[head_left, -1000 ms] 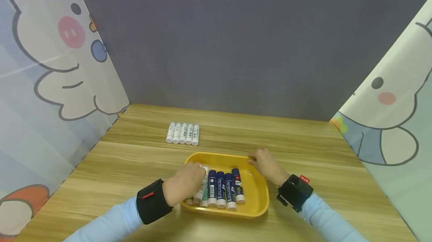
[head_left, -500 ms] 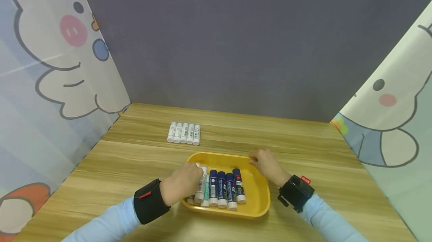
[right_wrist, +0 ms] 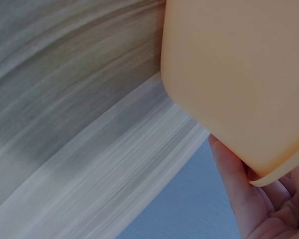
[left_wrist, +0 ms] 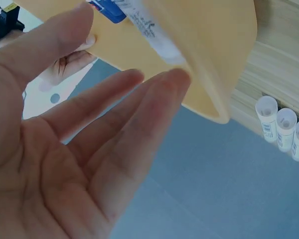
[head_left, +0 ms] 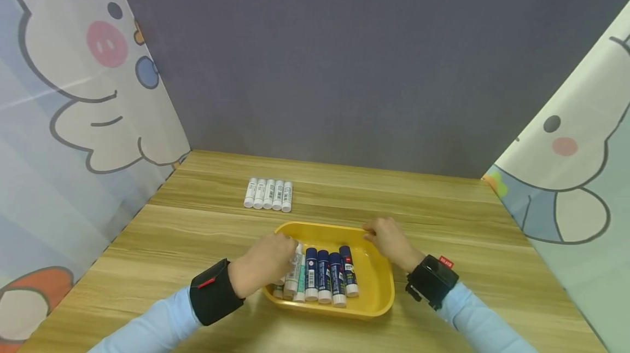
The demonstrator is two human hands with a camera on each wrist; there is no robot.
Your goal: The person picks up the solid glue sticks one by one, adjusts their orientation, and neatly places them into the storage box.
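Yellow plastic tray [head_left: 376, 282] on a wood-grain table [head_left: 453, 221]; directions below take the tray as the dial's centre, as the head view shows it, with 6 o'clock toward the person.

Left hand [head_left: 263, 265]: at 9 o'clock, over that end of the tray. Left wrist view gives its palm, fingers extended and thumb well apart from them, nothing gripped. Fingertips near the tray's rim and a white tube; contact cannot be told.

Right hand [head_left: 392, 241]: at 2 o'clock, clamped on the tray's rim at the corner. Right wrist view has one finger lying along the outer wall, just below the lip.

Contents of the tray: four dark-blue glue sticks [head_left: 324, 276] side by side about the centre, white ends toward 6 o'clock, the one nearest 3 o'clock set slightly farther toward 12. Next to them, toward 9 o'clock, a green-labelled stick [head_left: 301, 282], then the white tube [head_left: 291, 277]. More pieces beyond, partly hidden by the left hand.

Five white sticks [head_left: 268, 195] lie in a close row on the table between 10 and 11 o'clock, outside the tray.

Grey partition [head_left: 325, 68] at 12 o'clock; cartoon-printed sheets [head_left: 88, 139] at 10 and 2. Black wristbands [head_left: 216, 294], light-blue sleeves [head_left: 147, 324].
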